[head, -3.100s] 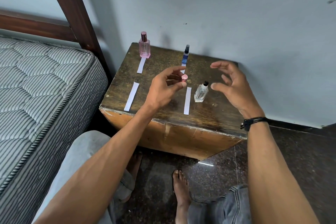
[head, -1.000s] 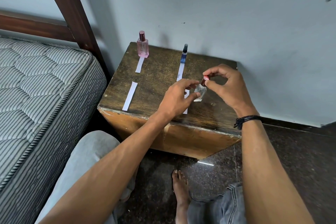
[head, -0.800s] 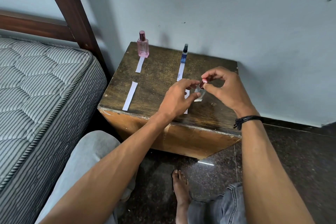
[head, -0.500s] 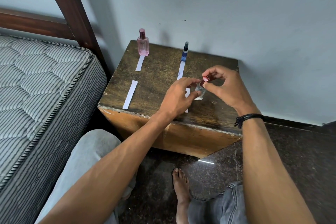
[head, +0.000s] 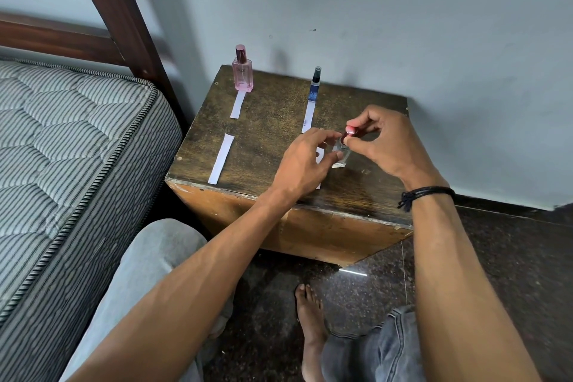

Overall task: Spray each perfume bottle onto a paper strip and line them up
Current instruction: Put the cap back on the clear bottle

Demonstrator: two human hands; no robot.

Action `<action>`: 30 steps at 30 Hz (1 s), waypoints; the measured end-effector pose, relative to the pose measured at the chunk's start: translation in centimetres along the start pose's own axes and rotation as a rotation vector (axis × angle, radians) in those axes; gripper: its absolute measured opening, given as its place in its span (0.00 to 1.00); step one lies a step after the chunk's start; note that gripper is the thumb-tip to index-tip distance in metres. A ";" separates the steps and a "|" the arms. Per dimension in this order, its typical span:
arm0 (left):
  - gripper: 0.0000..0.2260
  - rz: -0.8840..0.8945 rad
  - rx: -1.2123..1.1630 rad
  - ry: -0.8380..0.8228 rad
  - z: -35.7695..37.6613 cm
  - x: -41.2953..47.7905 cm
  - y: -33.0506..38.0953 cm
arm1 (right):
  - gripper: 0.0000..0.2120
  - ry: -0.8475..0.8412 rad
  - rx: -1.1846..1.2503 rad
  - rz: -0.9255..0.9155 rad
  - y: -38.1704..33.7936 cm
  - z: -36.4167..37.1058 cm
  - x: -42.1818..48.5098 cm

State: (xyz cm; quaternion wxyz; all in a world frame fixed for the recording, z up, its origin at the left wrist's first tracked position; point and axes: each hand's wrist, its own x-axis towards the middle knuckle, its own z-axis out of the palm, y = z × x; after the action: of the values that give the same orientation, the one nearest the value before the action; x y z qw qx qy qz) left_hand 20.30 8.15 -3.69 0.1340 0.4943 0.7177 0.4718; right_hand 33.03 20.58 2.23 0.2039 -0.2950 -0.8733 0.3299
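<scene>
Both hands (head: pixel 305 164) on upright clear bottle (head: pixel 340 157)

One head camera, looking forward and down from a seated person.

The single wide-angle view faces a wooden side table (head: pixel 273 139) in the middle of the frame, near enough that both forearms enter from the bottom edge and reach to the centre. A mattress (head: pixel 62 164) fills the left side, the wall (head: pixel 403 25) takes the upper right, and the dark floor (head: pixel 511 257) lies at the lower right (straight lines bend slightly near the edges).
</scene>
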 end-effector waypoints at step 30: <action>0.17 0.005 0.039 -0.026 0.3 0.2 -0.8 | 0.24 -0.150 0.068 0.104 0.0 0.7 -0.5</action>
State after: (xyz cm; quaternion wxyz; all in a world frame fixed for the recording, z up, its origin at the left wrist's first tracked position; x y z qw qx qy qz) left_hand 19.90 8.40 -4.47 0.1323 0.5049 0.7237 0.4515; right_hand 32.98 19.93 1.66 0.1304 -0.3075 -0.8578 0.3906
